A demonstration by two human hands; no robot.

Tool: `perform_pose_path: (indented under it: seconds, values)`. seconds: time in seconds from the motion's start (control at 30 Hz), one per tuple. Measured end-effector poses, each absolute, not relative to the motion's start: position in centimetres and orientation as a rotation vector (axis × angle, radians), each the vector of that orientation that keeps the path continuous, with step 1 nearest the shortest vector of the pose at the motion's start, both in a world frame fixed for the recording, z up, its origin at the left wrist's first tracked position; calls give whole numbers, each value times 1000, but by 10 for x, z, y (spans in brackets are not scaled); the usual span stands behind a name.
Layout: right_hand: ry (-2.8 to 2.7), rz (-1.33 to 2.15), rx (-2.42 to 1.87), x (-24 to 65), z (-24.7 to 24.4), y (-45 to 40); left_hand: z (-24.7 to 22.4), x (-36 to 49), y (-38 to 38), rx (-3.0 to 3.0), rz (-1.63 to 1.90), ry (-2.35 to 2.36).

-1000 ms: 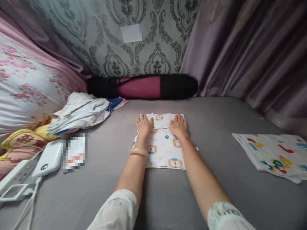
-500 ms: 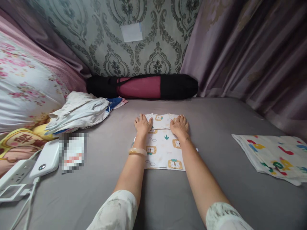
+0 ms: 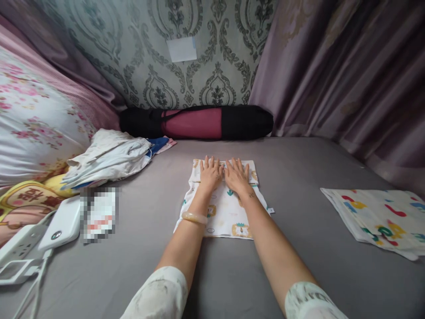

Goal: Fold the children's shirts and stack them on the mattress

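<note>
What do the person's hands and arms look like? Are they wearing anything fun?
Both the left hand and right hand are bare, with no gloves. A smooth, round, cream-and-amber bangle circles the left forearm. A small dark mark shows near the right wrist, too small to make out. The pale sleeves have a greyish pattern and leave the forearms uncovered.

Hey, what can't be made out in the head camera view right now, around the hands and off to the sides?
In the head view:
Lion-print cloth: part of its folded top strip, hidden under the left hand and right hand.
Small tag at its right edge: too small to read.
White item: its print, lost to pixelation.
Power strip: one end, cut off by the left edge.
Colourful folded cloth: cut off by the right edge.
</note>
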State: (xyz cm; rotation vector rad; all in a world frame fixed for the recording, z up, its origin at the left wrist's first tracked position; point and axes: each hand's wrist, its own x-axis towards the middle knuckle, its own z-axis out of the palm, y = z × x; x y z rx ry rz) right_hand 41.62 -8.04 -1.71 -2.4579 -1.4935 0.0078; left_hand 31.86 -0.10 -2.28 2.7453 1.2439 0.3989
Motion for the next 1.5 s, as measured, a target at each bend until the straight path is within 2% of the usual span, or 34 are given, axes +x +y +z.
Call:
perform_pose_path:
  seconds: [0.2, 0.5, 0.67, 0.87, 0.97, 1.07, 1.2, 1.5]
  values:
    - [-1484, 26, -2509, 416, -26, -77, -37, 319, 4, 2719, 242, 1251]
    - [-1525, 1, -2464, 404, -19, -79, -19, 313, -6, 2666, 281, 1385]
    - [-1572, 35, -2455, 396, -23, -80, -20, 311, -8, 2540, 135, 1410]
    - [-1551, -24, -2424, 395, -27, -80, -28, 311, -9, 2591, 168, 1417]
    - [-1562, 57, -2435, 395, -21, -82, -28, 308, -9, 2642, 200, 1401]
    - [-1632, 159, -2399, 400, -11, -94, -22, 293, -9, 2692, 137, 1304]
    - [-1698, 115, -2369, 411, -4, -126, -14, 256, -11, 2806, 84, 1174]
    - [-1743, 127, -2400, 422, -23, -146, -28, 231, -6, 2730, 85, 1143]
